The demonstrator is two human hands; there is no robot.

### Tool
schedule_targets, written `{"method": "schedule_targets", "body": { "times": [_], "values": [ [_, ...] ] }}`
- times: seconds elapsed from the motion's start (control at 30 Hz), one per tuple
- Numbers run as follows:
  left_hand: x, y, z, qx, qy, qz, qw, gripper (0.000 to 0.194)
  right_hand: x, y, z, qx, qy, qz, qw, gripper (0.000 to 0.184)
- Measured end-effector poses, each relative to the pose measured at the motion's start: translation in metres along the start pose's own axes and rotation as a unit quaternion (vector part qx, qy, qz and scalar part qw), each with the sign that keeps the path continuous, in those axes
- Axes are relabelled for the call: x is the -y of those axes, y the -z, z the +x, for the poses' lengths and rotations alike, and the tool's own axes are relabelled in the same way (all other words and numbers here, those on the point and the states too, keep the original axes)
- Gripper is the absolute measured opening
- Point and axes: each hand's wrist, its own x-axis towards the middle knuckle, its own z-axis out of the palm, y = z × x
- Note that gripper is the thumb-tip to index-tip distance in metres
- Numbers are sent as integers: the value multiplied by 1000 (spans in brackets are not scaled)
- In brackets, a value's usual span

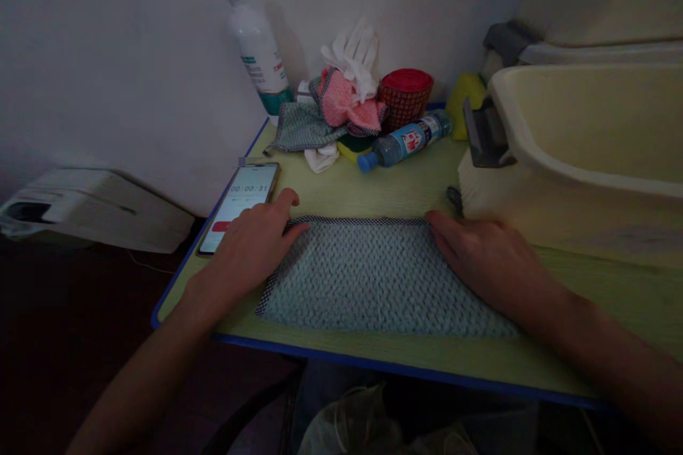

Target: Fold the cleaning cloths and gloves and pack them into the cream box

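A grey-green textured cleaning cloth with a dark checked edge lies in front of me, its straight checked edge at the far side and a plain fold along the near side. Resting at its far left corner is my left hand, thumb on the cloth and index finger apart from it. At the far right corner my right hand lies on the cloth with its fingers stretched out. Both hands look open, though their other fingers are partly hidden. Close by my left hand is a phone showing a running timer.
Behind the cloth are a white bottle, a pink cloth, white gloves, a red woven container and a lying blue-capped bottle. A large cream bin stands right. The table has a blue edge.
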Motion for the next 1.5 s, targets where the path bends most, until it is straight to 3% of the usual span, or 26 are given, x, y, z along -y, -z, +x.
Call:
{"method": "schedule_targets", "body": {
  "times": [0.17,0.73,0.93,1.2,1.37,1.5],
  "values": [
    [11,3,1,-22,-23,-50,998,17,-1,3,2,25,-10,39,999,21],
    [7,4,1,-6,-47,8,999,29,-2,-1,0,-6,-5,42,999,24],
    [3,2,0,-17,-28,39,999,24,0,-5,-4,-56,10,10,998,21],
    [-9,-1,-9,-31,-59,133,989,29,4,-6,-4,-148,104,-22,983,32],
    [-15,5,-11,-15,-73,186,980,30,-2,-12,-4,-148,128,28,980,37],
    [-23,14,-10,-23,-121,141,982,27,3,-1,-8,-152,109,137,973,39]
  ]
}}
